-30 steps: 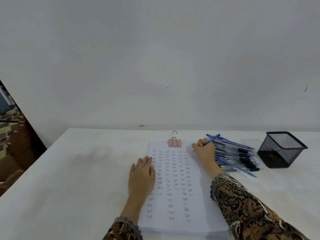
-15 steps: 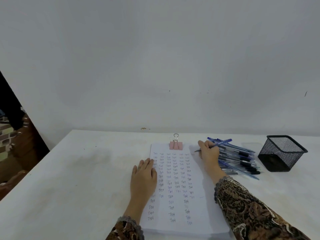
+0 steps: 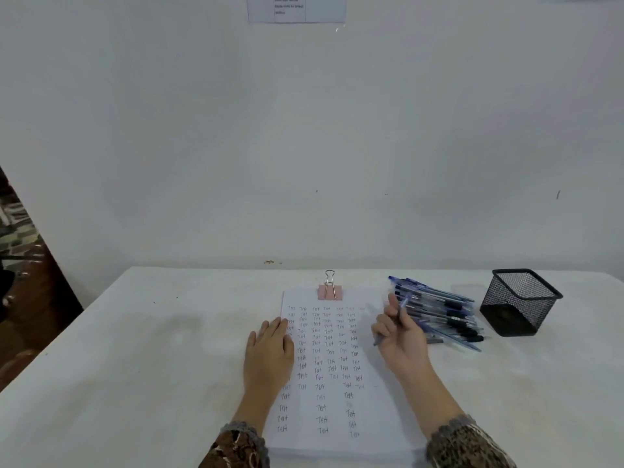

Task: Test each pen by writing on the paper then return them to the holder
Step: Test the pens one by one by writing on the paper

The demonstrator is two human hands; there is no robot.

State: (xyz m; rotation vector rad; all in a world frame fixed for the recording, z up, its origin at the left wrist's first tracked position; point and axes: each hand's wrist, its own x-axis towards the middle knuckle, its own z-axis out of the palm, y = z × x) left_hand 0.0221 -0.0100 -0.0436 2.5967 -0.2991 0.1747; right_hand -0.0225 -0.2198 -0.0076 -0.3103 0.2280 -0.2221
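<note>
The paper was a white stack lying lengthwise on the table in front of the person, clamped at its far edge by a pink binder clip with its wire handle standing up. Columns of the short handwritten word "Test" covered most of the top sheet. To the right of the paper lay a pile of pens, blue and clear barrels with dark caps, stacked roughly parallel. Beyond them stood the holder, a black mesh cup, square and upright, near the table's far right.

The near edge of the paper ran out of view at the bottom, and both patterned sleeves were cut off there. A printed sheet on the wall was cropped at the top, its text too small to read. The held pen was blurred, and whether its tip touched the paper could not be told.

The left hand lay flat, fingers straight and close together, pressing the paper's left edge. The right hand was over the paper's right margin, its fingers curled around a blue pen, which slanted with the tip low and toward the left, just beside the pile.
</note>
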